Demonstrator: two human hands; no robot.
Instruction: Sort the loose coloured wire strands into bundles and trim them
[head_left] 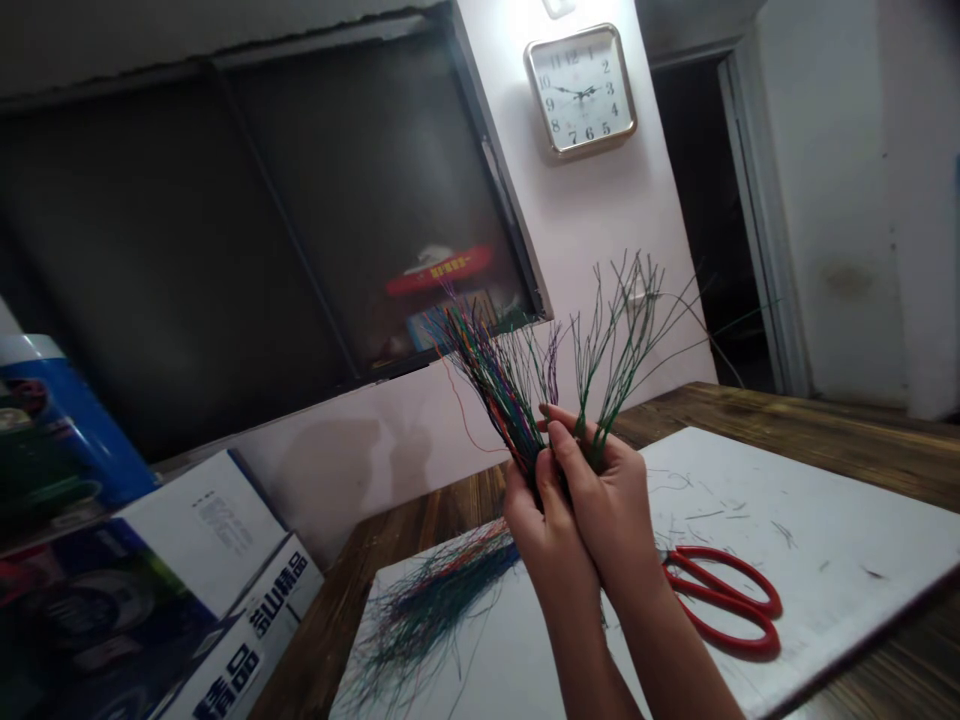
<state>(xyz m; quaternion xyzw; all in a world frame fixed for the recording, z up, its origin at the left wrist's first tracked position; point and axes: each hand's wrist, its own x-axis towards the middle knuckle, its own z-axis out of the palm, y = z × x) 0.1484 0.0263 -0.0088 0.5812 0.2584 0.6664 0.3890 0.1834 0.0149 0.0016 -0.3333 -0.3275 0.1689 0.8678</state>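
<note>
My left hand (541, 500) is closed around a thick bundle of thin coloured wires (495, 390), mostly green, with orange, blue and purple strands fanning out above it. Pressed against it, my right hand (604, 480) grips a smaller bunch of green wires (619, 370) that spread upward to the right. The fingertips of both hands meet between the two bunches. Below and left of my hands, a loose pile of similar wires (442, 590) lies on a white board (810, 510). Scissors with red handles (731, 600) rest on the board beside my right forearm, their blades mostly hidden.
Short wire clippings (712, 515) are scattered on the board, which lies on a brown wooden table (750, 410). Boxes (210, 530) and a blue container (97, 420) stand at the left. Behind are a dark window (262, 200) and a wall clock (581, 90).
</note>
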